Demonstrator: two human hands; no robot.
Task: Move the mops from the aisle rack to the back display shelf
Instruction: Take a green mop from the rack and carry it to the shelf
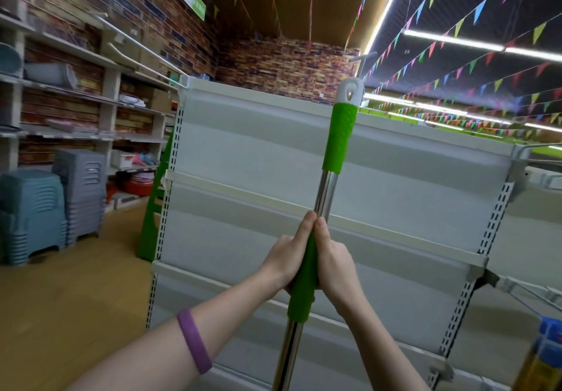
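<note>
A mop handle (327,189) of shiny metal with two green grips and a white cap stands nearly upright in front of me; its head is out of view below. My left hand (287,253) and my right hand (333,261) both grip the lower green sleeve, thumbs pointing up along the pole. A purple band circles my left forearm. Behind the pole stands a grey shelf unit (395,196) with bare shelves.
Stacks of grey-blue plastic stools (48,205) sit on the wooden floor at the left. Wall shelves (85,98) with basins and boxes line the brick wall. A blue and yellow item (544,357) shows at the lower right. Bunting hangs overhead.
</note>
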